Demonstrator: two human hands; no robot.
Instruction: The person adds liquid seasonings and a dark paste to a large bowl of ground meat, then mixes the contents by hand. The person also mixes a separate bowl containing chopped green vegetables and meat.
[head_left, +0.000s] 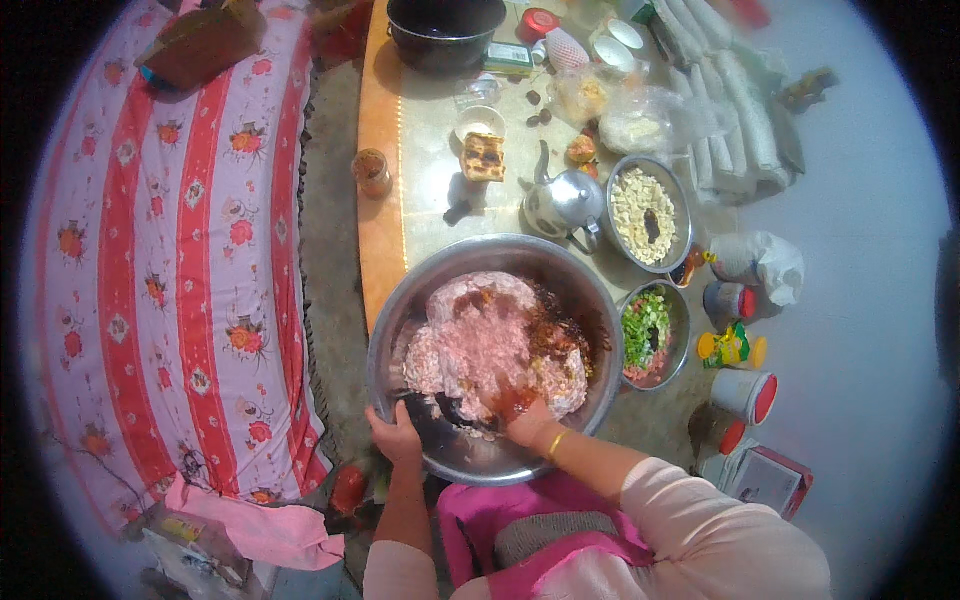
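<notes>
A wide metal basin (491, 247) stands before me, heaped with pink ground meat (480, 337). Dark brown sauce or seasoning (559, 326) streaks the meat's right side. My left hand (397, 435) grips the basin's near-left rim, thumb over the inside. My right hand (521, 416) is sunk in the near part of the meat, with its fingers mostly hidden and smeared red-brown. A yellow bangle circles that wrist. Right of the basin sits a metal bowl (679, 369) of chopped green vegetables (645, 330) over some pink stuff.
Beyond it is a bowl (684, 247) of pale chopped pieces (645, 210), beside a metal teapot (566, 202). Browned flatbread (482, 157), a spice jar (372, 174) and a black pot (448, 45) stand farther off. Several tubs and jars, including a white tub (742, 396), line the right. A flowered cloth (210, 262) covers the left.
</notes>
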